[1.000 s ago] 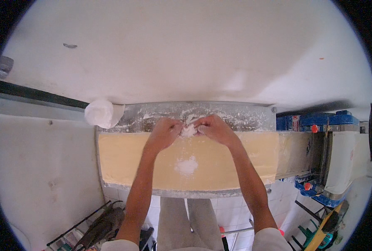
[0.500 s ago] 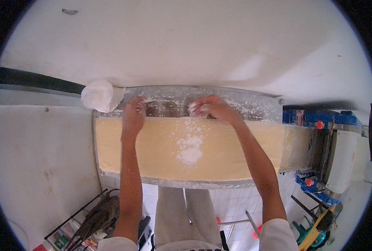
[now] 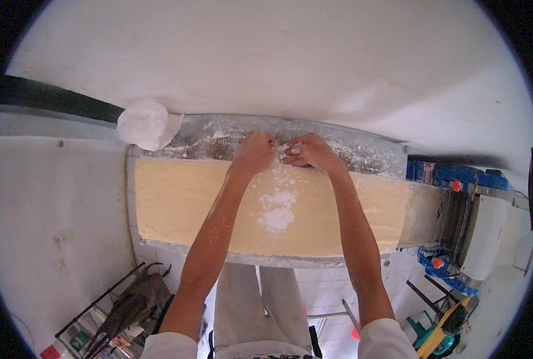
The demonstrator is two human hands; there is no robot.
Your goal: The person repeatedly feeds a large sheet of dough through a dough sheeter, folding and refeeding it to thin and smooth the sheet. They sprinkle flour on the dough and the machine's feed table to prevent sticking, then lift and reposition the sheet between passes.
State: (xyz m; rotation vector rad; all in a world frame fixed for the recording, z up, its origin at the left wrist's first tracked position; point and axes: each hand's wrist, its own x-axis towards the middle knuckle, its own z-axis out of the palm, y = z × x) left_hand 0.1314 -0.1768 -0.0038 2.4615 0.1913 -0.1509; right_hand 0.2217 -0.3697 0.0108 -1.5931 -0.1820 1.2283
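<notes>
A long pale-yellow dough sheet [image 3: 182, 206] lies across the floured metal worktop [image 3: 314, 127]. White flour [image 3: 276, 216] is heaped on the middle of the sheet. Just past its far edge, my left hand [image 3: 256, 152] is closed, its fingers curled toward my right hand; what they hold is hidden. My right hand [image 3: 313, 153] faces it with bent fingers drawn around some loose flour on the worktop. A narrow gap with white flour lies between the two hands.
A white bag [image 3: 147, 125] stands at the worktop's far left corner. To the right is a blue and white roller machine [image 3: 488, 233]. A white wall [image 3: 266, 60] rises behind the worktop. Below left stands a rack holding a dark bag [image 3: 138, 299].
My left hand has moved right along the worktop, close to my right hand. My right hand has shifted slightly right, its fingers still bent. The flour heap remains on the dough sheet.
</notes>
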